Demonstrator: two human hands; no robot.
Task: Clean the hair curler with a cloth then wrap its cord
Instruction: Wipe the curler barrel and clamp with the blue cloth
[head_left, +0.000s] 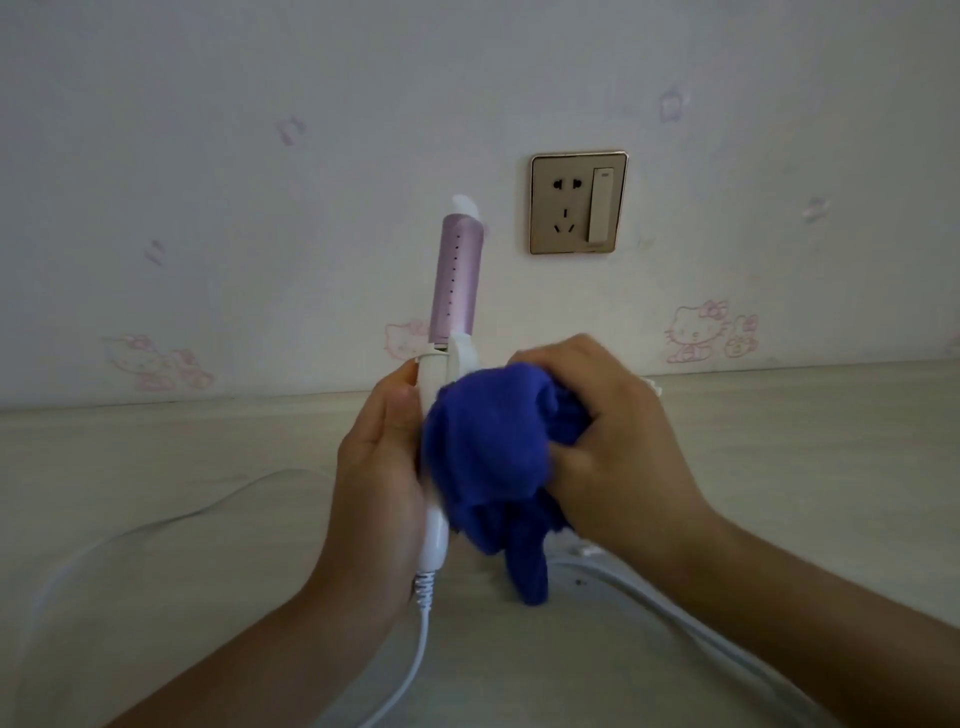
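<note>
Both hands were busy above the pale surface. Her left hand gripped the hair curler by its white handle, barrel upright, steadying it so the right hand, bunched around the blue cloth, could rub the handle. Its cord trailed loose below.

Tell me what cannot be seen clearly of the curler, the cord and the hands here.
Head view:
- curler: handle mostly covered by cloth and left hand.
- cord: leaves the bottom edge; plug not made out.
- right hand: fingertips buried in cloth.
- curler tip: blurred against the wall.
</note>
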